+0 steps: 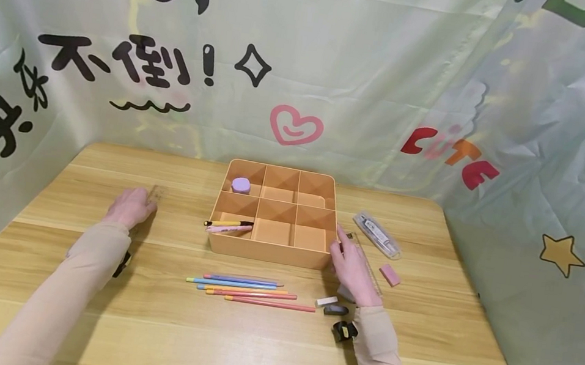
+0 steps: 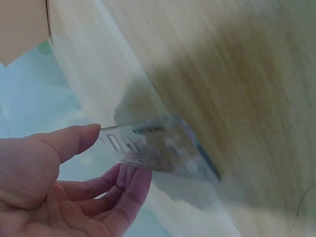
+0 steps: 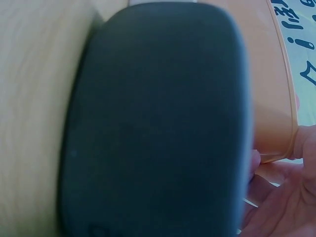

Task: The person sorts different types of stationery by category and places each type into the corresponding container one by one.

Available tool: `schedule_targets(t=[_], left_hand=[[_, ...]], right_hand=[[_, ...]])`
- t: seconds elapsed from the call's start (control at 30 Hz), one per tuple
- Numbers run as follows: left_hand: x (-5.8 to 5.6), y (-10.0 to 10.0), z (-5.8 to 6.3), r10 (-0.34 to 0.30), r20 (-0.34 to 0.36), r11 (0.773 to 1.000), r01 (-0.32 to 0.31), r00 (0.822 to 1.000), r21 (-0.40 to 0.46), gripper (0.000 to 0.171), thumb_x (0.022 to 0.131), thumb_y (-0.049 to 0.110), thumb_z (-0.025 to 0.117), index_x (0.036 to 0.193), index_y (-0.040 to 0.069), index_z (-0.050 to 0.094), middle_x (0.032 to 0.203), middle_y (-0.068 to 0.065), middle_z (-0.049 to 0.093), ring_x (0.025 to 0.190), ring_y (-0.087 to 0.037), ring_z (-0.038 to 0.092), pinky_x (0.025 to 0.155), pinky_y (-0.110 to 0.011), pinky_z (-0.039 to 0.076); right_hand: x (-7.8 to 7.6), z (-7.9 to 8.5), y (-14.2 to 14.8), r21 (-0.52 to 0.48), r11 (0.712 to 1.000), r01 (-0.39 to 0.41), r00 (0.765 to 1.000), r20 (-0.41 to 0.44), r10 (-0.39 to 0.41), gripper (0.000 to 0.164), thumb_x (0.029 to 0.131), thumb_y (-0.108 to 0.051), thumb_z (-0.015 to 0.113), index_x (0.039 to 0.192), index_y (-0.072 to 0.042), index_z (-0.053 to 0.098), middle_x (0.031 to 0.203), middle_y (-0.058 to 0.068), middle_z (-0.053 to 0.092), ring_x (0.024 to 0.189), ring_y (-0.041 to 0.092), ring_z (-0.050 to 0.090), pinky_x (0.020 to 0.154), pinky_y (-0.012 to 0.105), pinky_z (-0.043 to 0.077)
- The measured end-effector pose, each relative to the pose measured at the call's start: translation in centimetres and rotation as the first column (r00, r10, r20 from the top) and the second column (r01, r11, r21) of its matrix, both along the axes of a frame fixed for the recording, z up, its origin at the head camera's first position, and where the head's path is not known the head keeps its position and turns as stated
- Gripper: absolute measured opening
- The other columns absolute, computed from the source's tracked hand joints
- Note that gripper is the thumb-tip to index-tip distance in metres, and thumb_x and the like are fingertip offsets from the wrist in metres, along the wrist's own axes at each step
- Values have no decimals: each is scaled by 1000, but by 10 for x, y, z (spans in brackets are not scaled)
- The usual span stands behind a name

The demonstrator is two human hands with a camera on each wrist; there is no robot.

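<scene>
My left hand point(image 1: 129, 208) pinches a flat transparent plastic piece point(image 2: 158, 148) with printed markings. Thumb and fingers hold one end of it, low over the table at the left. The orange desk organizer point(image 1: 272, 252) stands at mid-table, split into several compartments. Against its right wall, near the front corner, is my right hand point(image 1: 354, 271), its fingers curled at the rim. A purple lidded item point(image 1: 240, 185) is in the organizer's back left compartment. Two pens point(image 1: 229, 227) lean in the front left one. A dark rounded object point(image 3: 158, 118) blocks much of the right wrist view.
Several pencils point(image 1: 256, 292) lie in front of the organizer. Right of them are a white eraser point(image 1: 326, 301) and a small dark item point(image 1: 335, 310). A clear ruler point(image 1: 370, 267), a pink eraser point(image 1: 390, 275) and a transparent case point(image 1: 377, 234) lie at the right.
</scene>
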State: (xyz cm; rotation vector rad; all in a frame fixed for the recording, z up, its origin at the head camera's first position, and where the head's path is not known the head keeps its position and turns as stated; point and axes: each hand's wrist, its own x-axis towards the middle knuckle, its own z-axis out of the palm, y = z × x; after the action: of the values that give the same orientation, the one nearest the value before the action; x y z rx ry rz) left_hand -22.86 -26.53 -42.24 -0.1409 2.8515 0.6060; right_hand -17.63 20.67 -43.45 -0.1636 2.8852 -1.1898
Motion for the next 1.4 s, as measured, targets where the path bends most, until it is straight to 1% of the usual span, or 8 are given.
schedule_targets(t=[0.2,0.33,0.43,0.57,0.93,1.17,1.27,1.4], left_hand=[[0,3,1,-36,-125,998,41,992,37,37,104,21,46,70,6,45,64,-5,45,55,-16,44,49,-28,40],[0,7,4,-48,-202,996,62,978,61,35,105,22,47,76,1,49,85,-22,55,69,-27,50,58,-36,46],[0,13,9,-50,-238,993,74,970,90,39,106,24,46,101,-14,55,113,-37,53,92,-43,56,78,-53,53],[-2,24,18,-54,-305,987,97,951,127,53,106,25,45,132,-20,47,127,-41,51,115,-53,53,100,-63,47],[-11,58,37,-89,-518,975,182,851,131,45,102,21,55,126,-17,53,113,-34,61,99,-46,62,88,-56,55],[-18,78,51,-119,-626,970,225,771,93,41,100,19,57,123,-15,56,105,-29,63,91,-42,62,81,-53,54],[-20,89,61,-143,-628,963,253,765,89,43,100,20,58,127,-14,54,108,-29,64,93,-42,62,84,-53,55],[-24,105,76,-177,-603,948,298,778,107,43,100,18,59,130,-13,52,113,-30,64,99,-43,64,88,-53,57]], right_hand=[[1,1,1,-10,1000,3,1000,19,-2,55,107,-21,36,158,-4,28,67,17,63,51,15,51,47,27,40],[0,1,1,-8,1000,5,1000,22,-4,55,107,-21,37,158,-5,27,68,17,63,51,15,51,47,28,40],[0,1,2,-7,1000,4,1000,22,-4,55,107,-21,37,159,-5,27,67,17,63,51,15,51,47,28,40],[0,1,2,-12,1000,3,1000,21,-2,55,107,-21,37,159,-5,27,67,16,63,50,15,50,46,28,40],[0,1,3,-13,1000,0,1000,22,1,55,107,-21,36,159,-5,26,67,15,62,50,15,50,46,28,39],[0,0,2,-1,1000,3,1000,14,-3,56,106,-21,36,158,-3,28,65,12,61,50,14,50,47,27,40],[0,-1,1,0,1000,7,1000,8,-7,55,106,-21,37,157,-3,29,64,12,62,50,14,51,47,26,40],[0,-1,1,-9,1000,3,1000,-4,-3,55,106,-19,37,157,-1,30,64,12,61,50,14,52,47,26,40]])
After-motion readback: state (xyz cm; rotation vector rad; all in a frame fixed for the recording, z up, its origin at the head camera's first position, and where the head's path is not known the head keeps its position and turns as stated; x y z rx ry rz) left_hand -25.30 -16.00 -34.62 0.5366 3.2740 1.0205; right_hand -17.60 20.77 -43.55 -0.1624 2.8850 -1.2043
